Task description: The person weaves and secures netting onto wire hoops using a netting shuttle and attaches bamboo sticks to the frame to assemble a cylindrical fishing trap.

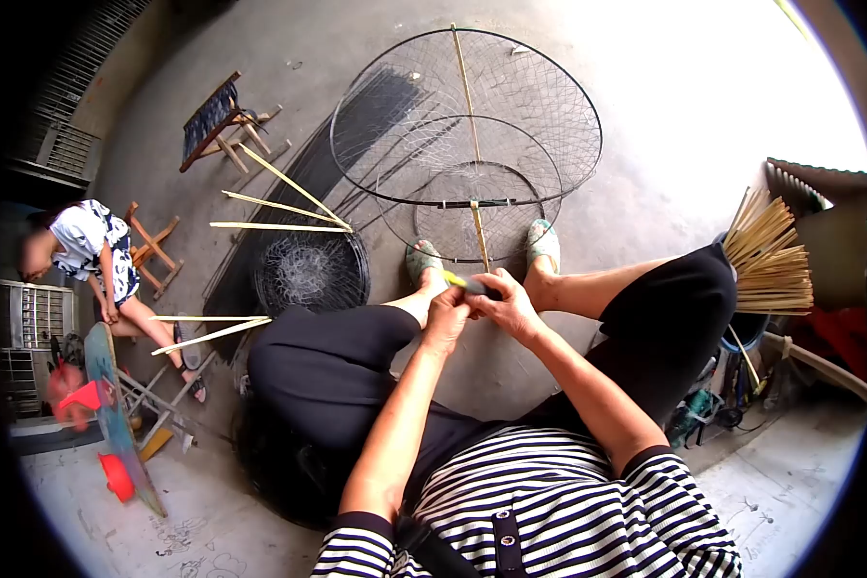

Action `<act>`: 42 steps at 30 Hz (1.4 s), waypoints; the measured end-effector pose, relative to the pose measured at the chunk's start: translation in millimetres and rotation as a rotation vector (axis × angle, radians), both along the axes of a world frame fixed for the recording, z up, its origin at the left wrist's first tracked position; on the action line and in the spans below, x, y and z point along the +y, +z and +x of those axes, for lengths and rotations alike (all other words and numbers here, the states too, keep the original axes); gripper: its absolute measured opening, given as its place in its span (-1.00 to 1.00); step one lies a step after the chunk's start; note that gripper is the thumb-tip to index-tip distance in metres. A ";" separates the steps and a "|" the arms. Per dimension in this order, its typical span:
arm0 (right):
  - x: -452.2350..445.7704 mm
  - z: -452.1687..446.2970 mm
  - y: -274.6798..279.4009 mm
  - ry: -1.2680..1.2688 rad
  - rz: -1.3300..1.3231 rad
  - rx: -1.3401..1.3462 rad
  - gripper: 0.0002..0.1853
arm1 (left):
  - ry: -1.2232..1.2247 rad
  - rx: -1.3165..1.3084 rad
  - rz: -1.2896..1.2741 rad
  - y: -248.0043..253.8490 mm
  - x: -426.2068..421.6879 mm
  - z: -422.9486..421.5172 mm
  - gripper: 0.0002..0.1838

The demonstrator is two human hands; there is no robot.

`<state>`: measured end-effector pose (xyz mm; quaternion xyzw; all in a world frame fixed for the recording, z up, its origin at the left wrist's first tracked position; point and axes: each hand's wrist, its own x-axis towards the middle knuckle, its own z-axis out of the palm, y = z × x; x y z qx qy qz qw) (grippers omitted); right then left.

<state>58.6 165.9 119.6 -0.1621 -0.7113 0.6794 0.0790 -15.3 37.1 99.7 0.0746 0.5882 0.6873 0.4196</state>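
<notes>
A round wire-and-net frame (467, 116) with thin bamboo sticks across it stands on the floor ahead of me, its near edge just beyond my hands. My left hand (447, 318) is closed around a tool with a yellow-green part (456, 279) and a dark part. Beside it, fingers bent inward, my right hand (507, 306) is closed at the tool's dark end; what it pinches is too small to make out. The two hands touch or nearly touch, above the floor between my knees. The tool's tip is partly hidden by my fingers.
A bundle of bamboo sticks (769, 260) stands in a bucket at the right. Left of my feet is a black basket (313, 270) with netting and sticks. A folding stool (217, 125) stands behind it. At the far left another person (96, 241) sits near a low table (116, 414).
</notes>
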 end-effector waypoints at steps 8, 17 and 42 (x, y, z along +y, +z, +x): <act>-6.7 71.4 148.4 0.094 0.228 0.296 -0.84 | 0.171 0.263 -0.163 -16.4 2.2 22.7 -0.93; 35.2 235.4 227.6 0.335 -0.822 0.021 -0.69 | 0.333 -1.120 0.480 46.5 24.9 60.5 -0.88; 11.5 25.7 43.7 -0.211 0.573 -0.218 -0.76 | 0.264 -0.529 0.014 25.5 -8.6 75.1 -0.84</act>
